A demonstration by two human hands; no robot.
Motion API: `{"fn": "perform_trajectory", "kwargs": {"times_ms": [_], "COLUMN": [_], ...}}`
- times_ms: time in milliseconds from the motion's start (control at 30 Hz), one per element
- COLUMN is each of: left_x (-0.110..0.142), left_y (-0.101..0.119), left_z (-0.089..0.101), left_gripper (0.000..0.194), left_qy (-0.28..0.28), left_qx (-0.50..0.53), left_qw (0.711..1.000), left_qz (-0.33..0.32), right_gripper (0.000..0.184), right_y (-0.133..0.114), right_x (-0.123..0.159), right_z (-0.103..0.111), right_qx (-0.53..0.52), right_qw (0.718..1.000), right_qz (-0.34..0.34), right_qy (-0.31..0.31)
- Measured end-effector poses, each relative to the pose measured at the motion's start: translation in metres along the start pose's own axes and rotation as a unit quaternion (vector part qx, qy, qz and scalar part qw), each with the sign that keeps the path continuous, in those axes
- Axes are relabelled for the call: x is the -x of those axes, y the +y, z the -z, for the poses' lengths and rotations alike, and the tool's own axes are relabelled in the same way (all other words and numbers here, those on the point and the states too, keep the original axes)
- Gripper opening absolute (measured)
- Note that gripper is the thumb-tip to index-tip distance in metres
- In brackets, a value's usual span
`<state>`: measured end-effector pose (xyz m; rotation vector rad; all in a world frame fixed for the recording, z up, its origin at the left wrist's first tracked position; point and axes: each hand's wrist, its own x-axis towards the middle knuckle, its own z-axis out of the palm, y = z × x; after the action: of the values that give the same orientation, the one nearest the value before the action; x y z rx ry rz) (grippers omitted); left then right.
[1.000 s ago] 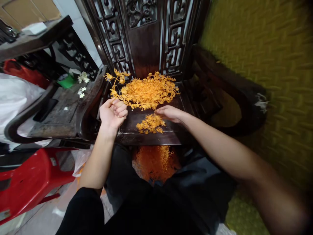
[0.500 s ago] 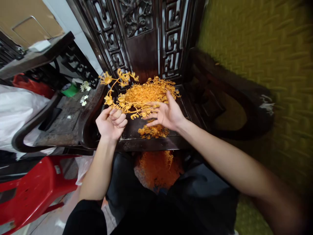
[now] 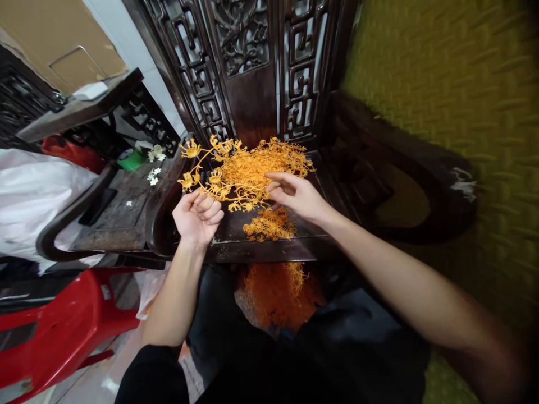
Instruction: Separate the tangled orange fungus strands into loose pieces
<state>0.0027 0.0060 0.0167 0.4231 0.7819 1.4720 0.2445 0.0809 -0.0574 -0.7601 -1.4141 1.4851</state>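
My left hand [image 3: 197,216] is closed around the stem of an orange-yellow plastic flower sprig [image 3: 196,168], whose open blossoms stick up above the fist. The sprig's thin branches run right, in front of a tangled heap of the same orange plastic sprigs [image 3: 261,160] on a dark wooden chair seat [image 3: 227,233]. At the right end of those branches, my right hand [image 3: 295,196] has its thumb and fingers drawn together on the sprig; its lower fingers are partly hidden. Below the hands lies a smaller clump of orange pieces [image 3: 269,224] near the seat's front edge.
A carved chair back [image 3: 252,101] rises behind the heap. On the left wooden seat [image 3: 122,219] are a green tape roll [image 3: 130,160] and small pale flowers [image 3: 155,174]. A red plastic stool [image 3: 71,325] stands lower left. More orange pieces [image 3: 278,286] lie below, between my legs.
My right hand has turned, and its spread fingers have drawn together at the sprig's right end. The left hand keeps its hold. The whole view has shifted slightly.
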Motion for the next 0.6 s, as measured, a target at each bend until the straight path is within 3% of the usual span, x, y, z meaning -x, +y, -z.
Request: {"fn": "perform_trajectory", "kwargs": {"times_ms": [67, 133, 267, 333, 467, 600], "left_x": [-0.001, -0.001, -0.001, -0.002, -0.003, -0.002], "left_y": [-0.004, -0.007, -0.005, 0.0, 0.0, -0.019], "left_z": [-0.001, -0.003, -0.003, 0.002, 0.01, 0.005], "left_gripper": [0.035, 0.035, 0.035, 0.034, 0.033, 0.035], "left_qy": [0.0, 0.015, 0.042, 0.049, 0.027, -0.014], "left_qx": [0.007, 0.011, 0.011, 0.02, 0.023, 0.023], "left_qw": [1.0, 1.0, 0.999, 0.998, 0.997, 0.99], "left_qz": [-0.004, 0.003, 0.004, -0.035, -0.064, -0.137], "right_gripper": [0.03, 0.018, 0.017, 0.013, 0.016, 0.021], "right_y": [0.0, 0.003, 0.019, 0.029, 0.05, 0.057], "right_x": [0.003, -0.003, -0.029, -0.037, -0.032, -0.016], "right_z": [-0.007, -0.008, 0.018, 0.033, 0.033, -0.006], "right_qx": [0.095, 0.118, -0.007, 0.011, 0.066, 0.108], "right_qw": [0.993, 0.987, 0.963, 0.941, 0.954, 0.961], "right_qz": [0.063, 0.083, -0.04, -0.111, -0.177, -0.17], "right_qy": [0.015, 0.076, 0.265, 0.319, 0.234, 0.192]}}
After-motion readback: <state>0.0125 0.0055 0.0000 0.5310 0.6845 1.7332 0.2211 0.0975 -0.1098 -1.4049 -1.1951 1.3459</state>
